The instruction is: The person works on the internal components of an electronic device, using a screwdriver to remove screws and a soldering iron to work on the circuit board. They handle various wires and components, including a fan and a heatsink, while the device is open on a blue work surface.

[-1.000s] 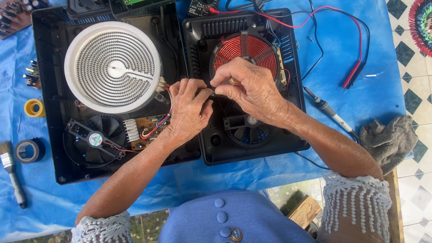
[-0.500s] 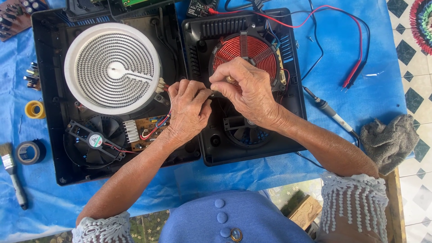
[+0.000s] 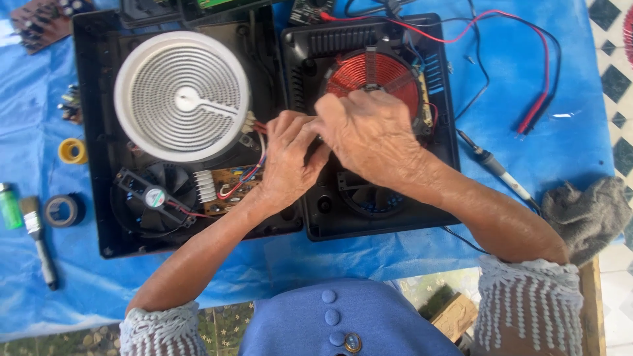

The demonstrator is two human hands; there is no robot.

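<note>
Both hands meet fingertip to fingertip over the open black plastic cooker shell (image 3: pixel 389 221): the left hand (image 3: pixel 290 155) curls narrow, the right hand (image 3: pixel 369 135) lies across it, and whatever they pinch is hidden between them. Just beyond the knuckles sits the red copper coil (image 3: pixel 369 69). Leftward lies the white spiral heating disc (image 3: pixel 181 95).

Black open cooker base (image 3: pixel 389 217) — lid off, lying flat on the blue cloth, right of its twin. Red copper coil (image 3: pixel 369 72) at the far end, partly hidden; round fan grille (image 3: pixel 369 198) at the near end.
</note>
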